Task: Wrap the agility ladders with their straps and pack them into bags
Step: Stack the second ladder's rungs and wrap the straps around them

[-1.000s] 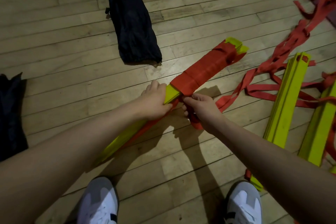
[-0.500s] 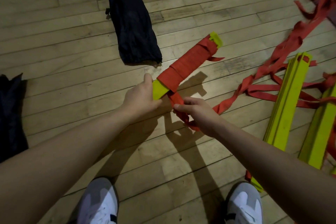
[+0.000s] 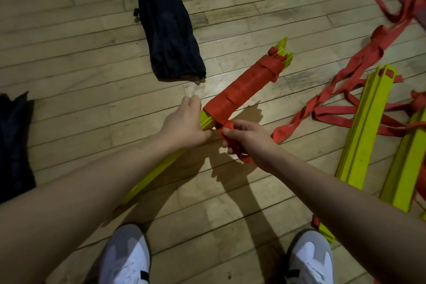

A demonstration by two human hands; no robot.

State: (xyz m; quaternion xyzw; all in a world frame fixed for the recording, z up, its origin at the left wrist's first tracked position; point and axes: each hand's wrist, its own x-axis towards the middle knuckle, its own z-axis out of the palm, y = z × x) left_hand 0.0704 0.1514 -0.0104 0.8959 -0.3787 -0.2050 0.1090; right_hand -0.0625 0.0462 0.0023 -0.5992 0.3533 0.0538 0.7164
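Two white-and-grey shoes (image 3: 125, 258) stand on a wooden floor (image 3: 69, 57) at the bottom of the head-camera view, with both bare forearms reaching forward above them. The left hand (image 3: 184, 125) curls its grip around a bundle of yellow ladder rungs (image 3: 152, 178) held slantwise above the floor. Just beside it, the right hand (image 3: 245, 137) closes its grip on a bunched length of red strap (image 3: 230, 125) at the edge of the red wrapping (image 3: 244, 90) that already covers the bundle's far half. Yellow rung tips (image 3: 284, 52) stick out beyond the wrapping. To the right, two more stacks of yellow rungs (image 3: 364, 129) lie on the floor among loose red straps (image 3: 359, 64) trailing toward the upper right corner. A dark bag (image 3: 166, 25) lies flat beyond the hands, near the bundle's far end, and another dark bag (image 3: 13, 143) sits at the left edge.
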